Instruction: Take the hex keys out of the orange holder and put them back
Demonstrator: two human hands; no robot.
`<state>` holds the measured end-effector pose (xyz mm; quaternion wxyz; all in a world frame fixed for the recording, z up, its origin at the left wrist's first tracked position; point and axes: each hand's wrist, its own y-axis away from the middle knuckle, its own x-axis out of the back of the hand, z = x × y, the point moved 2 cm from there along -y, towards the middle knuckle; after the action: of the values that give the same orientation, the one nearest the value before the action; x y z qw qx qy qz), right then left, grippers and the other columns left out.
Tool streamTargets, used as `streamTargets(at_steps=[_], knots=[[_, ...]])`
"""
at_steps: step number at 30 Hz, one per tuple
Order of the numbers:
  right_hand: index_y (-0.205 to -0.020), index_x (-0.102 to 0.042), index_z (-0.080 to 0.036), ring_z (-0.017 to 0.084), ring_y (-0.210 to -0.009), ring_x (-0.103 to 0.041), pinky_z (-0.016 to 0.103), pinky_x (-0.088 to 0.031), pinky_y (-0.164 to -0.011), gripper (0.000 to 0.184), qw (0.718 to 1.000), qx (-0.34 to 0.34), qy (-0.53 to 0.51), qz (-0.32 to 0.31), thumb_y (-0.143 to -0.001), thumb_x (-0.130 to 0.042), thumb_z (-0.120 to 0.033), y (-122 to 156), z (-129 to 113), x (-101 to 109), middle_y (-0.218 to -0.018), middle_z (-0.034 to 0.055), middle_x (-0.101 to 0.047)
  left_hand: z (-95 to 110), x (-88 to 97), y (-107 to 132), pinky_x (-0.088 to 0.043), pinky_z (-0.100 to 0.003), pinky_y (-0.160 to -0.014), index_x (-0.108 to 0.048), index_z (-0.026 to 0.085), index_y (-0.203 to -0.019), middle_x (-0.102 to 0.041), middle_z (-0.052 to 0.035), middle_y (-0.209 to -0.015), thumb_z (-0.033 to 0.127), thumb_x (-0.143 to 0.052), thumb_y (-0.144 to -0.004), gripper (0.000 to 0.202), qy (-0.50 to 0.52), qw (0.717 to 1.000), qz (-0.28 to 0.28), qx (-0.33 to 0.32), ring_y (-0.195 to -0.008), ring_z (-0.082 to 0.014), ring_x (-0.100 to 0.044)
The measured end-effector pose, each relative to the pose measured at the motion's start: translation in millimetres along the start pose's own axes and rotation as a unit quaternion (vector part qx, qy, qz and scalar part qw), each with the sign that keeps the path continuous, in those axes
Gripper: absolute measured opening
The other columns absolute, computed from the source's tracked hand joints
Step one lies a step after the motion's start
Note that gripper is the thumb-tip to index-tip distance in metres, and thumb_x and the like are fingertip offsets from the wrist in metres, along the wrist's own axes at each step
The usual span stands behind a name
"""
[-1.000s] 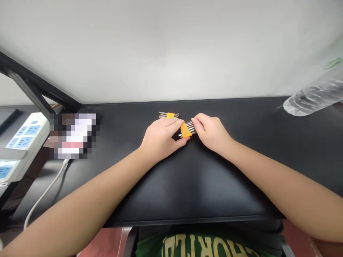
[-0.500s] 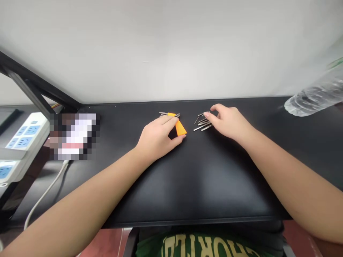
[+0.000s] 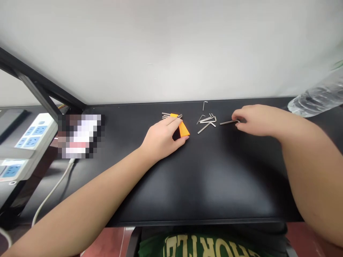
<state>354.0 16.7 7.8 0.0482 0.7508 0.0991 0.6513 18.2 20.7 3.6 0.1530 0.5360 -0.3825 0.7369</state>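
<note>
My left hand (image 3: 163,139) is closed on an orange hex key holder (image 3: 184,129), which rests on the black table. A few grey hex keys (image 3: 166,115) stick out of the holder's far side, and the fingers cover part of it. On the right, my right hand (image 3: 254,119) pinches one L-shaped hex key (image 3: 227,122) near its bent end, its long arm pointing left. Between the hands lies a loose pile of several hex keys (image 3: 209,120). One small hex key (image 3: 204,105) lies apart from them, closer to the wall.
A clear plastic bottle (image 3: 316,98) lies at the far right. To the left are a pixelated phone-like object (image 3: 79,135) with a white cable (image 3: 53,191), a white power strip (image 3: 32,142) and a black metal frame (image 3: 40,96). A pale wall (image 3: 171,50) bounds the table's back.
My right hand has moved right, off the pile, with one hex key in its fingers. The pile is now uncovered, some keys shifted. My left hand stays on the holder.
</note>
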Motion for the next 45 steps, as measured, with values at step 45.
streamTargets(at_steps=[45], knots=[[-0.091, -0.073, -0.018, 0.013, -0.072, -0.06, 0.027, -0.044, -0.07, 0.014, 0.91, 0.322, -0.249, 0.079, -0.093, -0.06, -0.014, 31, -110, -12, -0.081, 0.0017, -0.069, 14, 5.3, -4, -0.057, -0.032, -0.086, -0.068, 0.021, -0.117, -0.076, -0.006, -0.108, 0.043, -0.072, -0.092, 0.034, 0.047, 0.995, 0.015, -0.086, -0.1, -0.022, -0.074]])
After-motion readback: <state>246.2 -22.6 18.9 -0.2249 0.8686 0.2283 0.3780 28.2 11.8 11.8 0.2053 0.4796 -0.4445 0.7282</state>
